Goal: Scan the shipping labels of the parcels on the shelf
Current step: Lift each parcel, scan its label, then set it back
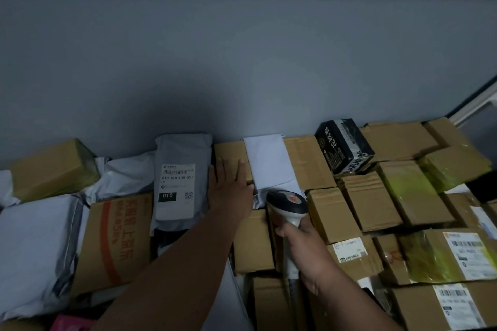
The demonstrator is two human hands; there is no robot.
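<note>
Right-hand grip: right hand [309, 247] is clenched round the handle of the white handheld barcode scanner with a dark head [287, 205], head aimed forward over the parcels.
Left hand: left hand [228, 185] lies flat, fingers straight, on the plain brown cardboard box at the back wall [228, 154]; it grasps nothing.
Progress: I cannot tell which labels are read; many parcels cover the shelf, so much probably remains.
Labels showing: grey plastic mailer bag with a white barcode label marked 010 [178, 185], just left of the left hand; labelled brown cardboard boxes at lower right [457, 255].
Labels hidden: the touched box and several neighbours show none, and likely need turning.
Next target: unclear, perhaps the white padded envelope [271, 166] ahead of the scanner.
</note>
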